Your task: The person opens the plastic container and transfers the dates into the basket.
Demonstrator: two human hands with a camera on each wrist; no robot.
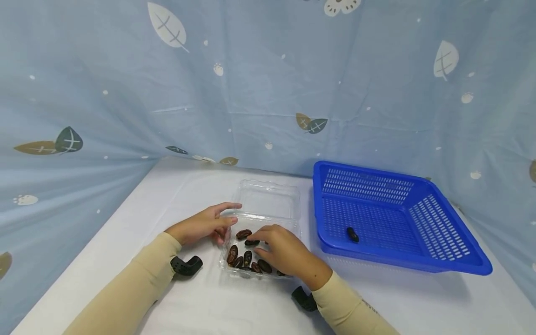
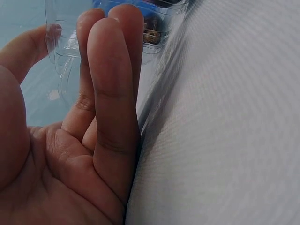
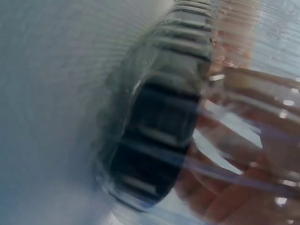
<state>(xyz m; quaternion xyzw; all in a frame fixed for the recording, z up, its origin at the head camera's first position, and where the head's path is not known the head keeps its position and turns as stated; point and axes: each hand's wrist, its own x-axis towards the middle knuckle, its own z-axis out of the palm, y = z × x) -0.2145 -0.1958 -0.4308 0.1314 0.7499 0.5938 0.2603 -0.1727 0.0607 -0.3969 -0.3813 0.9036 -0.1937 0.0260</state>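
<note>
Several dark brown, wrinkled dates (image 1: 247, 257) lie in a clear plastic clamshell box (image 1: 234, 273), its lid (image 1: 268, 201) folded back. My left hand (image 1: 205, 224) rests at the box's left side, thumb and index finger over its rim near the hinge. The left wrist view shows that hand's fingers (image 2: 112, 70) fairly straight beside the plastic. Over the right half of the box, my right hand (image 1: 280, 249) reaches down with thumb and index finger apart around one date (image 1: 252, 242). The right wrist view is blurred; dark dates (image 3: 154, 136) show through the box wall.
A blue slotted plastic basket (image 1: 377, 251) stands to the right of the box, with one dark date (image 1: 352, 234) inside. The white-covered table (image 1: 201, 311) backs onto a blue leaf-print curtain (image 1: 268, 83). Black wrist devices (image 1: 186, 266) sit by both sleeves.
</note>
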